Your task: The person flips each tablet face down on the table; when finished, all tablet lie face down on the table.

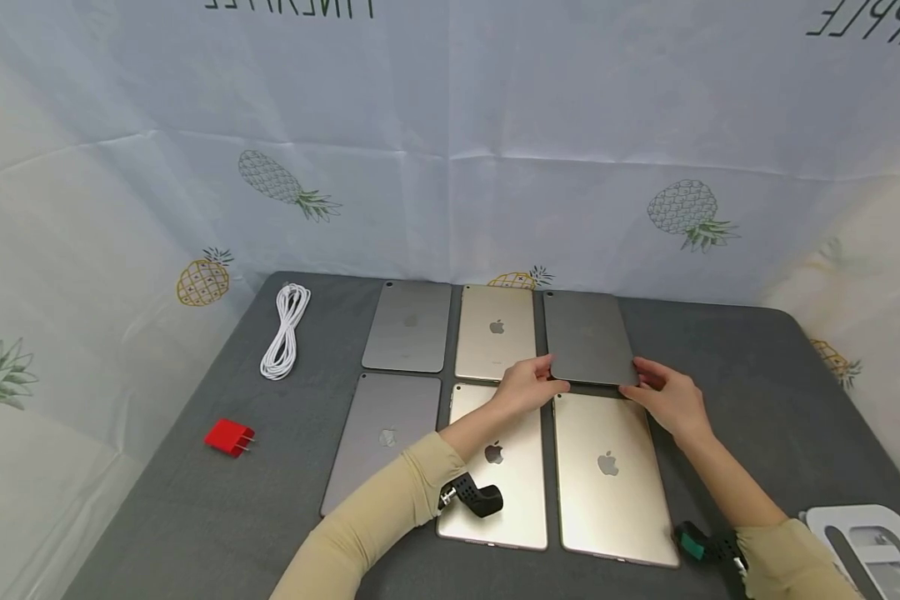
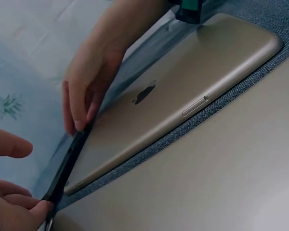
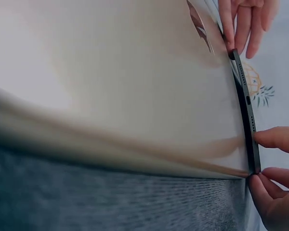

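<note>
Your left hand (image 1: pixel 527 385) and right hand (image 1: pixel 669 398) both hold the dark tablet (image 1: pixel 588 337) at the back right of the tabletop (image 1: pixel 757 392). Left fingers (image 2: pixel 19 204) pinch its near left corner, thumb on top; right fingers (image 3: pixel 274 139) pinch the near right corner, thumb and fingers clamped on the thin edge. In the wrist views that near edge is raised a bit, above the far edge of the tablet in front of it; the head view can't confirm how much.

Tablet layout, all back side up, 2 rows of 3:
- back row: grey tablet (image 1: pixel 408 326) at left, gold tablet (image 1: pixel 496 332) in the middle, then the dark one you hold.
- front row: 2nd grey tablet (image 1: pixel 378 433) at left, partly under your left sleeve (image 1: pixel 390 517); mid gold tablet (image 1: pixel 506 492) under your left forearm; right gold tablet (image 1: pixel 609 475) just below the dark one.

Gaps between them are narrow; none overlap as far as the head view shows.

Left of the tablets: coiled white cable (image 1: pixel 286 331), and nearer you a red plug (image 1: pixel 228 437), well apart from the tablets. White stand (image 1: pixel 870 542) at the near right corner, cut off by the frame. Pineapple-print cloth (image 1: pixel 450 167) hangs behind.
</note>
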The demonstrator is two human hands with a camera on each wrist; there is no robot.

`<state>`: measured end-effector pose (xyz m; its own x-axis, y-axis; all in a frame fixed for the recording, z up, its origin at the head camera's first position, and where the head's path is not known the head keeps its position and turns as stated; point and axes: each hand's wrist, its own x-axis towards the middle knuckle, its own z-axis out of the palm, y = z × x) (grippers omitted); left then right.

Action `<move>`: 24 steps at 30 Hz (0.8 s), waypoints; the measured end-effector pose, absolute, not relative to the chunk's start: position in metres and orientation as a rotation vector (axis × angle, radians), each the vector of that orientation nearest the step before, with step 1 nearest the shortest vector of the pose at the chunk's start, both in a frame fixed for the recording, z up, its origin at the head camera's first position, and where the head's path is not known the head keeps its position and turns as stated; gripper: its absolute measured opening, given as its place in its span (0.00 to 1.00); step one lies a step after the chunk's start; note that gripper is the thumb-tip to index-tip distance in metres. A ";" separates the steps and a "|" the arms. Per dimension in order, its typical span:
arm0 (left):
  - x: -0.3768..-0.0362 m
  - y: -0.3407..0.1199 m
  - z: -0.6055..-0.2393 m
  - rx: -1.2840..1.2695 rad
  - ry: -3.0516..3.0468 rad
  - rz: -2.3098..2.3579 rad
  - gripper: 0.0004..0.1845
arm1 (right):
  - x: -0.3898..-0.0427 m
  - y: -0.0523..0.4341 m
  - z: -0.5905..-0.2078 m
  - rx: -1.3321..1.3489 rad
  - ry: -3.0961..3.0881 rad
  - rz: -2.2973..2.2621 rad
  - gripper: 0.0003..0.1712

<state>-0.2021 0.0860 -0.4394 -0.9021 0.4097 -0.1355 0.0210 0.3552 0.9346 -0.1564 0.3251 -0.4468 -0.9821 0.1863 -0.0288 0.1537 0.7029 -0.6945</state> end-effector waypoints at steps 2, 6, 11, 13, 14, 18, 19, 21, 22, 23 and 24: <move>-0.202 0.086 -0.439 0.394 2.279 1.540 0.33 | -0.156 0.325 -0.447 -0.287 -2.850 1.163 0.37; -0.201 0.088 -0.436 0.409 2.260 1.501 0.35 | -0.153 0.324 -0.448 -0.288 -2.834 1.177 0.36; -0.199 0.090 -0.432 0.449 2.281 1.396 0.38 | -0.151 0.324 -0.449 -0.246 -2.823 1.164 0.36; -0.199 0.091 -0.431 0.459 2.283 1.369 0.39 | -0.149 0.324 -0.449 -0.228 -2.829 1.154 0.37; -0.199 0.091 -0.431 0.457 2.280 1.363 0.39 | -0.149 0.323 -0.449 -0.221 -2.832 1.159 0.37; -0.198 0.092 -0.433 0.430 2.247 1.375 0.40 | -0.147 0.323 -0.448 -0.218 -2.850 1.168 0.38; -0.197 0.092 -0.433 0.427 2.240 1.378 0.41 | -0.147 0.323 -0.448 -0.217 -2.856 1.172 0.38; -0.195 0.091 -0.434 0.431 2.228 1.384 0.41 | -0.147 0.322 -0.448 -0.215 -2.872 1.168 0.39; -0.195 0.091 -0.434 0.442 2.225 1.390 0.40 | -0.147 0.322 -0.447 -0.212 -2.883 1.167 0.39; -0.194 0.090 -0.434 0.455 2.222 1.398 0.40 | -0.147 0.321 -0.447 -0.211 -2.894 1.168 0.39; -0.193 0.089 -0.434 0.467 2.226 1.403 0.39 | -0.147 0.321 -0.446 -0.208 -2.908 1.162 0.40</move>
<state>-0.1932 0.0885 -0.4345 -0.8340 0.5131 -0.2031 0.0380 0.4206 0.9064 -0.1474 0.3205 -0.4462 -0.9913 0.1236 -0.0463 0.1215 0.7172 -0.6862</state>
